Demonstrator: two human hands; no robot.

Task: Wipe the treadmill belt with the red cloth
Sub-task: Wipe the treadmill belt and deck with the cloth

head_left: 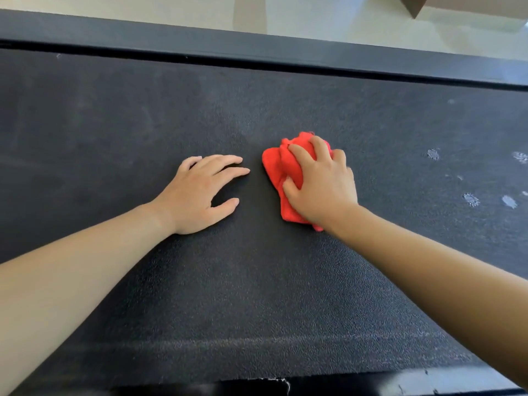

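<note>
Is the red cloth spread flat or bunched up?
Bunched up: the red cloth lies crumpled in folds under the right hand, which grips it.

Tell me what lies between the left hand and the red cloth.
Only a bare strip of the dark textured treadmill belt, seen in the head view. The left hand rests palm-down on it; the right hand grips the crumpled red cloth.

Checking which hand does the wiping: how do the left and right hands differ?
The right hand grips the bunched red cloth, fingers curled over it; the left hand holds nothing. The left hand lies spread, fingers nearly straight, bare on the treadmill belt; the right hand presses cloth against it. Both are down on the belt, side by side, not touching.
</note>
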